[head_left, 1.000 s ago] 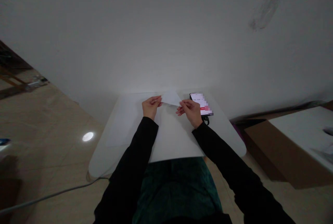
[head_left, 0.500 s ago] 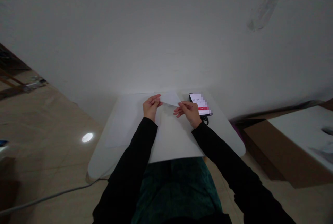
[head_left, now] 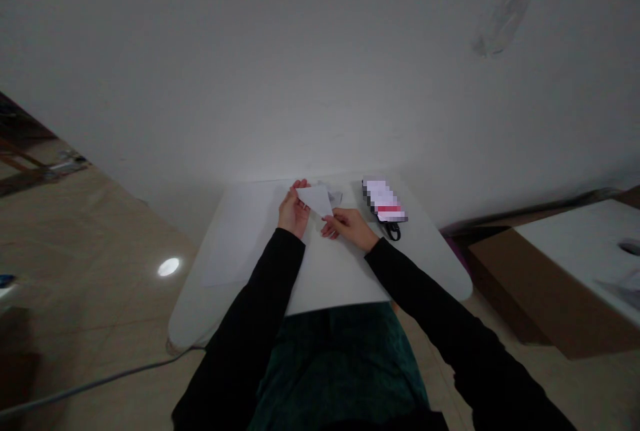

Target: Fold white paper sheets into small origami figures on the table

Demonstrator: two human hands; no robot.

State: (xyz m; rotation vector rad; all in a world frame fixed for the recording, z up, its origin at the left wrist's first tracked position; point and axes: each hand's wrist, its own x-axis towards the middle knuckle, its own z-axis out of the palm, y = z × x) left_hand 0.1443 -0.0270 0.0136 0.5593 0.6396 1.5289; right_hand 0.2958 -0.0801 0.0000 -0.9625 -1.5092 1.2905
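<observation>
A small folded white paper (head_left: 317, 199) with a pointed lower corner is held above the white table (head_left: 330, 284). My left hand (head_left: 295, 209) grips its left end between thumb and fingers. At its lower right corner, my right hand (head_left: 345, 224) pinches the paper. Behind it, near the wall, another piece of creased white paper (head_left: 337, 197) shows in part. Larger white sheets (head_left: 240, 231) lie flat on the table's left side, partly behind my left hand and sleeve.
A phone (head_left: 384, 201) with a lit screen and a black loop lies right of my right hand. The wall (head_left: 320, 84) rises behind the table. A brown box (head_left: 540, 291) stands at the right; a grey cable (head_left: 100, 381) runs at lower left.
The paper has turned and now shows a broader, pointed face. My right hand has moved left and slightly down, away from the phone. The creased paper behind has come into view.
</observation>
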